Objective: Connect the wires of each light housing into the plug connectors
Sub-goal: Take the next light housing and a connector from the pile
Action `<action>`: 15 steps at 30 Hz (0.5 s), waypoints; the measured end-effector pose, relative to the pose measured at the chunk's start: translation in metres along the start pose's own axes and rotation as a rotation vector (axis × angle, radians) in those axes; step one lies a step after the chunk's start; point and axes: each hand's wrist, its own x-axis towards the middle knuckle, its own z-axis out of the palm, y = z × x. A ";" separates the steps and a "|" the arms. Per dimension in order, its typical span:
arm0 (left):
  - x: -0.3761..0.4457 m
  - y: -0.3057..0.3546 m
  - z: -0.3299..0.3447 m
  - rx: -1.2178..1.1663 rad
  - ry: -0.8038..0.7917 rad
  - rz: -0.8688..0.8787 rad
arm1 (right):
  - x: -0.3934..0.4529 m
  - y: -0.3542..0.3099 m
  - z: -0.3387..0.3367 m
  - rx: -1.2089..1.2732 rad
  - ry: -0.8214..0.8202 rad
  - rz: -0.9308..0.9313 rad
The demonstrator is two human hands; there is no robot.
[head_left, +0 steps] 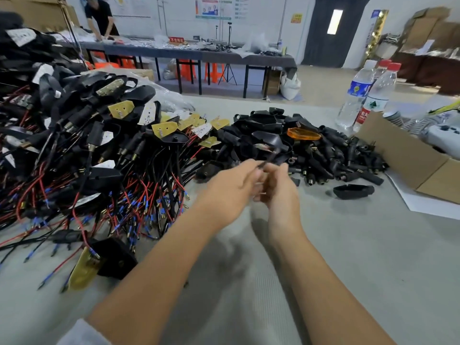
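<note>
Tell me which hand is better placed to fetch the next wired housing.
Probably the left hand: the pile of wired housings lies on its side of the table. The right hand sits nearer the heap of loose black parts.

Assembly workshop: heaped wired housings point(82, 145).

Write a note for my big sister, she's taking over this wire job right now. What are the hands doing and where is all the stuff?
Left hand and right hand meet above the table, both pinching a thin dark wire; blur hides whether it is joined.
Wired light housings lie heaped on the left, red and black leads toward you.
Black plug connectors lie heaped ahead, right of centre.
Done versus left: cannot tell from here; both heaps are large.
</note>
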 end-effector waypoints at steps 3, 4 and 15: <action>0.000 0.010 0.018 0.011 -0.049 0.097 | 0.013 -0.020 -0.012 0.098 0.053 -0.016; 0.003 0.015 0.024 0.012 -0.054 0.097 | 0.017 -0.027 -0.017 0.128 0.055 -0.028; 0.029 0.023 0.088 0.162 -0.133 0.021 | 0.035 -0.007 -0.071 -0.113 0.263 0.053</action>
